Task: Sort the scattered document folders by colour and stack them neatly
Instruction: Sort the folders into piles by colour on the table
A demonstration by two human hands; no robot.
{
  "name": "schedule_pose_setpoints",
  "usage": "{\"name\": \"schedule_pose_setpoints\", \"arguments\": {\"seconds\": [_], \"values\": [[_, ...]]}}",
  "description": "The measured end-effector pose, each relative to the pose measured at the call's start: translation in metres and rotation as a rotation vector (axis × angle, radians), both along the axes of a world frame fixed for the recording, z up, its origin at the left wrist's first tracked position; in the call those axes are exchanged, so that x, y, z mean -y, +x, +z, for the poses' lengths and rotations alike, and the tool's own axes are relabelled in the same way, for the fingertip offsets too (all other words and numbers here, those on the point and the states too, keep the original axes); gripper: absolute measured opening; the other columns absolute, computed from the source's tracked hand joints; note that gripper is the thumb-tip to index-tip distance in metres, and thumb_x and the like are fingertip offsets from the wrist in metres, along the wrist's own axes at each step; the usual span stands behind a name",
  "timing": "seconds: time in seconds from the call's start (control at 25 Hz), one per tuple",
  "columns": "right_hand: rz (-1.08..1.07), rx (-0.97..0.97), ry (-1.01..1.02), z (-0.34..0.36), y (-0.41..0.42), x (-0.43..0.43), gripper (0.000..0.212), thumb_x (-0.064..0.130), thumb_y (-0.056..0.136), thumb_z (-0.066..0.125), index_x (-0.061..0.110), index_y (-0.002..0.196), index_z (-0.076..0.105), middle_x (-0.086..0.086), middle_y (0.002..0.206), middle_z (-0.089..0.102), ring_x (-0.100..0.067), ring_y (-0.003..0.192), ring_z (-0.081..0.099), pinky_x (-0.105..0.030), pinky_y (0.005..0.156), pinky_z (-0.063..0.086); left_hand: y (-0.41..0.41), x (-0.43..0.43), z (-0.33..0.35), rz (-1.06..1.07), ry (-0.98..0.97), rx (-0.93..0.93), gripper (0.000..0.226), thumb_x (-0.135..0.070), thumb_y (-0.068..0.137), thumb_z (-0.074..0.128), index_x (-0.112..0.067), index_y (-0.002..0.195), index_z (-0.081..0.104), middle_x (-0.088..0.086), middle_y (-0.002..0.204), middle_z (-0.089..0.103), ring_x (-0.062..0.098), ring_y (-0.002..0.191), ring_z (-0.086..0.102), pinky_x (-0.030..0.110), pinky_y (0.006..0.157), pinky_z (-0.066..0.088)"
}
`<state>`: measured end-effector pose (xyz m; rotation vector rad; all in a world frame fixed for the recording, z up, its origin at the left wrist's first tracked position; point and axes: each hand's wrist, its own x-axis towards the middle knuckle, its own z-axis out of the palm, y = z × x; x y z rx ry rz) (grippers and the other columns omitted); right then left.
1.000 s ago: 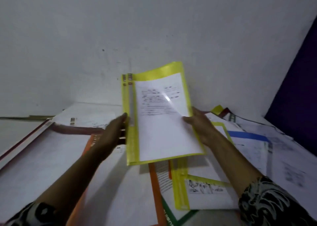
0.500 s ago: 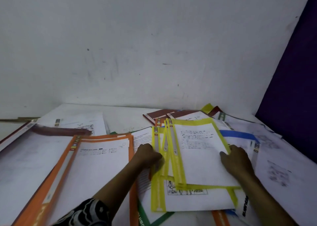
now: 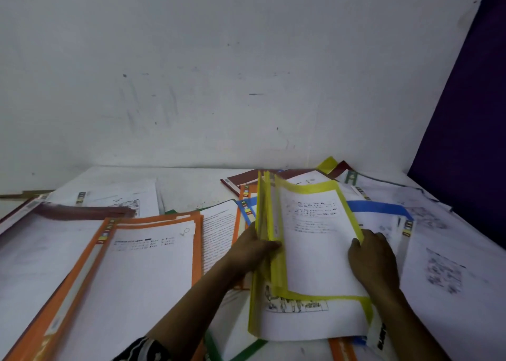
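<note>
Yellow folders [image 3: 315, 237] sit near, centre-right, on the mixed pile, right of the orange folders [image 3: 142, 265]. Probably light, floppy, slick plastic, so best held by the spine and the opposite long edge. Left hand [image 3: 254, 248] grips the spines, tilting them up. Right hand [image 3: 372, 259] lies on the right edge; whether it pinches or only presses, cannot tell. A second ago the top folder was held up in the air; half a second ago it lay flatter.
</note>
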<state>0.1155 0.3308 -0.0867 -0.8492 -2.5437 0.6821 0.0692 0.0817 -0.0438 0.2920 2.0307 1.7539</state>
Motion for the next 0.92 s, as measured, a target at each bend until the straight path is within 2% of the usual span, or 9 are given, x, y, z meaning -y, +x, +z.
{"name": "schedule_pose_setpoints", "arguments": {"seconds": [0.16,0.28,0.4,0.48,0.52,0.6,0.64,0.76,0.92], "values": [[-0.003,0.012,-0.013,-0.001,-0.002,-0.002,0.033,0.024,0.098,0.044,0.004,0.12,0.057,-0.016,0.117,0.053,-0.034,0.104,0.055,-0.039,0.087,0.049,0.001,-0.018,0.018,-0.022,-0.136,-0.153,0.059,-0.025,0.089,0.069,-0.027,0.139,0.04,0.001,0.127,0.059,0.023,0.113,0.061,0.042,0.095,0.054],[0.005,0.021,-0.025,-0.001,0.0,-0.001,0.037,0.03,0.097,0.044,0.007,0.122,0.056,-0.014,0.118,0.053,-0.033,0.105,0.055,-0.039,0.087,0.049,0.007,-0.026,0.026,-0.011,-0.276,-0.305,0.058,-0.015,0.087,0.067,-0.026,0.138,0.042,0.001,0.126,0.058,0.024,0.114,0.059,0.038,0.093,0.054],[-0.013,0.041,-0.057,0.004,0.0,0.0,0.042,0.041,0.096,0.041,0.01,0.119,0.058,-0.014,0.12,0.054,-0.034,0.105,0.055,-0.041,0.089,0.048,0.013,-0.015,0.033,0.019,-0.081,-0.335,0.045,-0.004,0.082,0.067,-0.02,0.122,0.056,0.002,0.105,0.07,0.02,0.092,0.069,0.037,0.081,0.059],[0.027,-0.072,-0.301,0.016,0.001,-0.001,0.043,0.048,0.096,0.041,0.014,0.114,0.061,-0.013,0.117,0.06,-0.03,0.1,0.058,-0.042,0.09,0.048,0.018,0.0,0.043,0.039,0.078,-0.296,0.036,0.003,0.084,0.068,-0.021,0.11,0.061,0.004,0.096,0.073,0.015,0.078,0.072,0.031,0.07,0.06],[0.099,-0.21,-0.545,0.028,0.003,0.0,0.04,0.048,0.097,0.046,0.016,0.116,0.062,-0.011,0.117,0.064,-0.028,0.1,0.06,-0.041,0.092,0.049,0.02,0.008,0.047,0.049,0.154,-0.269,0.034,0.005,0.084,0.068,-0.019,0.107,0.063,0.007,0.095,0.075,0.017,0.077,0.073,0.031,0.067,0.059],[0.32,-0.521,-1.006,0.057,0.011,0.008,0.039,0.042,0.092,0.059,0.022,0.125,0.062,-0.006,0.119,0.069,-0.027,0.107,0.065,-0.041,0.096,0.05,0.02,0.026,0.056,0.061,0.28,-0.232,0.033,0.005,0.082,0.069,-0.014,0.109,0.065,0.011,0.099,0.076,0.024,0.083,0.073,0.033,0.068,0.059],[0.412,-0.638,-1.073,0.071,0.013,0.014,0.038,0.036,0.09,0.063,0.023,0.126,0.063,-0.003,0.119,0.07,-0.026,0.108,0.066,-0.04,0.095,0.052,0.02,0.036,0.06,0.067,0.321,-0.241,0.033,0.004,0.082,0.069,-0.011,0.111,0.066,0.013,0.101,0.075,0.027,0.086,0.072,0.034,0.07,0.058],[0.508,-0.837,-0.925,0.11,0.014,0.037,0.021,0.019,0.094,0.061,0.027,0.112,0.068,0.0,0.112,0.073,-0.022,0.105,0.067,-0.037,0.092,0.054,0.011,0.061,0.072,0.095,0.362,-0.324,0.037,-0.005,0.074,0.078,-0.009,0.109,0.069,0.015,0.104,0.074,0.031,0.092,0.071,0.04,0.079,0.058],[0.602,-0.839,-0.842,0.109,0.013,0.056,0.027,0.027,0.088,0.069,0.021,0.114,0.068,-0.004,0.115,0.072,-0.025,0.109,0.066,-0.04,0.096,0.052,0.006,0.08,0.078,0.111,0.376,-0.382,0.052,-0.022,0.061,0.085,-0.012,0.11,0.071,0.012,0.11,0.074,0.032,0.102,0.07,0.044,0.087,0.056]]}}
